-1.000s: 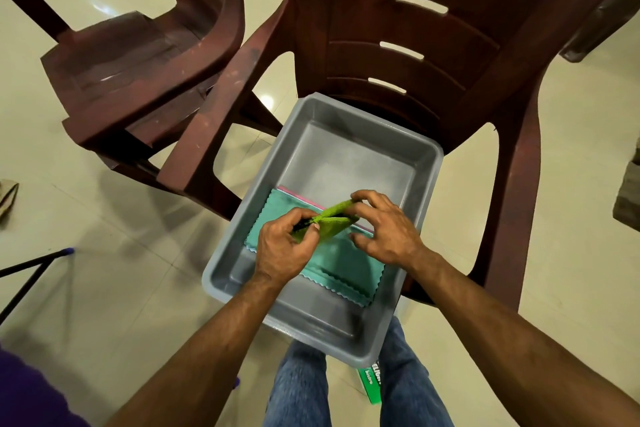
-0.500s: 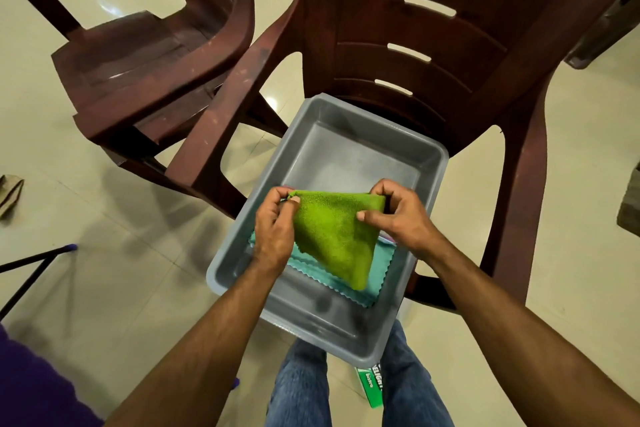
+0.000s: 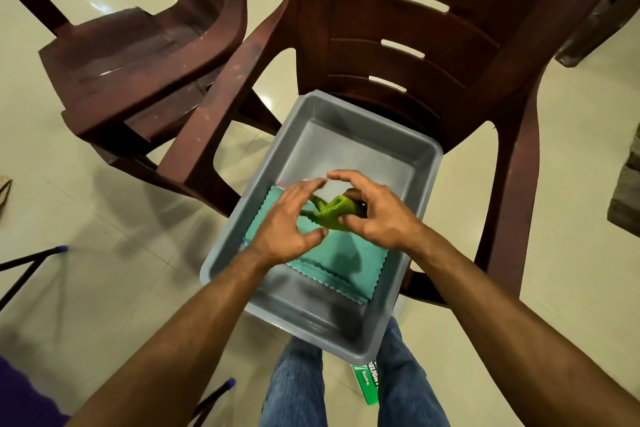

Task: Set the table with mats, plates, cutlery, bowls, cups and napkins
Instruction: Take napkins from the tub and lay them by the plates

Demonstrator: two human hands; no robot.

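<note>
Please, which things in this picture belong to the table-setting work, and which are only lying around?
Belonging to the job:
- green cloth napkin, bunched, held by the right hand; left hand open beside it
- teal napkins lying in the tub
- grey plastic tub

Just lying about:
- two brown plastic chairs
- green box on the floor

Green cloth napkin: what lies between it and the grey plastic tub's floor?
In the head view, teal scallop-edged cloths lie beneath the green cloth napkin, covering the tub's floor there.
</note>
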